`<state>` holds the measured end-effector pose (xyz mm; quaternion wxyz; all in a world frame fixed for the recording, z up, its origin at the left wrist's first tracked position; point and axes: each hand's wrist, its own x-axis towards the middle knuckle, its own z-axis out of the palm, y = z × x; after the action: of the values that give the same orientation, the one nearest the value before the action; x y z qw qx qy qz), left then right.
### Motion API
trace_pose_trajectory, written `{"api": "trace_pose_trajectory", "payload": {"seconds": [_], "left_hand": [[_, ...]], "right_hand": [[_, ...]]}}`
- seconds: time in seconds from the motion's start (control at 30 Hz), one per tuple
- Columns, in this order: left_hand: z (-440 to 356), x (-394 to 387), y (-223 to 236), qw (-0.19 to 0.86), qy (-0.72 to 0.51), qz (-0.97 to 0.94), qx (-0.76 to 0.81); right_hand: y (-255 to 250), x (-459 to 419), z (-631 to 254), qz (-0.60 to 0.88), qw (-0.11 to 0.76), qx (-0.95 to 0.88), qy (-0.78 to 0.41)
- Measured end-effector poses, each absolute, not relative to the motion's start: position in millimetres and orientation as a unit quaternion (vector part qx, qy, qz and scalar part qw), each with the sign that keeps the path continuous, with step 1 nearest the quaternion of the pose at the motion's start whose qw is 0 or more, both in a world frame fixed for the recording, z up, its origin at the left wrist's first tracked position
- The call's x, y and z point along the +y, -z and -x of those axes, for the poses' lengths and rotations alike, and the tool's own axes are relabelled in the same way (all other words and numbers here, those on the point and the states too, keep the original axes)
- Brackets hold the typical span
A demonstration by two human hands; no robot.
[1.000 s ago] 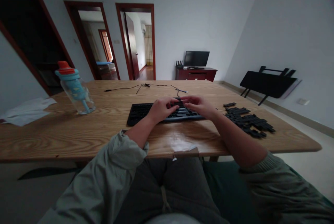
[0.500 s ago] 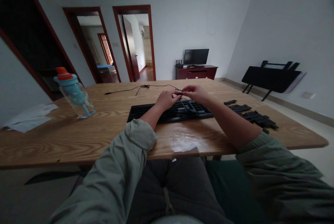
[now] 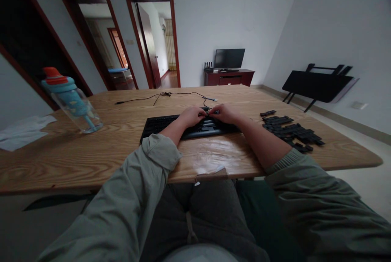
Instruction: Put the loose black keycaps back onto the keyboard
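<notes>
The person's left hand (image 3: 192,116) and right hand (image 3: 224,113) meet over the keyboard (image 3: 195,127) on the wooden worktop (image 3: 100,160); their fingers are drawn together, though whether they grip anything is unclear. Loose black keycaps (image 3: 290,131) lie right of it.

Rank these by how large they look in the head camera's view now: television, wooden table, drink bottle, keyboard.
1. Wooden table
2. Drink bottle and keyboard: too alike to rank, as the keyboard is partly hidden
3. Television, which is farther from the camera
</notes>
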<state>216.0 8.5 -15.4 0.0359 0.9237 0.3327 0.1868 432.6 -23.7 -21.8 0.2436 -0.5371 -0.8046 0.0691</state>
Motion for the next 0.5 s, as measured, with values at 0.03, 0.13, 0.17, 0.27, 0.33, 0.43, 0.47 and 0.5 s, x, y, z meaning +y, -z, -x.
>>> {"api": "trace_pose_trajectory", "payload": {"seconds": [0.03, 0.13, 0.17, 0.27, 0.33, 0.43, 0.47, 0.5], "left_hand": [[-215.8, 8.3, 14.9, 0.032, -0.186, -0.925, 0.33], [-215.4, 6.3, 12.5, 0.022, -0.177, -0.926, 0.334], [-215.3, 5.6, 11.7, 0.02, -0.173, -0.925, 0.337], [-215.1, 4.0, 10.0, 0.013, -0.176, -0.922, 0.344], [-215.2, 3.3, 9.7, 0.01, -0.187, -0.919, 0.347], [-215.3, 2.2, 9.5, 0.013, -0.197, -0.914, 0.355], [-215.3, 1.7, 9.3, 0.014, -0.197, -0.913, 0.357], [-215.4, 1.3, 9.1, 0.014, -0.196, -0.913, 0.358]], "right_hand": [[21.7, -24.1, -432.0, 0.54, 0.239, -0.804, -0.063], [20.3, -26.9, -428.8, 0.553, 0.231, -0.799, -0.049], [19.9, -27.9, -427.7, 0.557, 0.229, -0.797, -0.044], [19.7, -29.4, -425.7, 0.562, 0.23, -0.794, -0.031], [20.5, -29.2, -425.5, 0.557, 0.237, -0.796, -0.027], [21.7, -28.3, -425.4, 0.548, 0.248, -0.798, -0.032], [22.0, -28.2, -425.1, 0.547, 0.25, -0.798, -0.033], [22.1, -28.2, -424.6, 0.547, 0.251, -0.798, -0.032]]}}
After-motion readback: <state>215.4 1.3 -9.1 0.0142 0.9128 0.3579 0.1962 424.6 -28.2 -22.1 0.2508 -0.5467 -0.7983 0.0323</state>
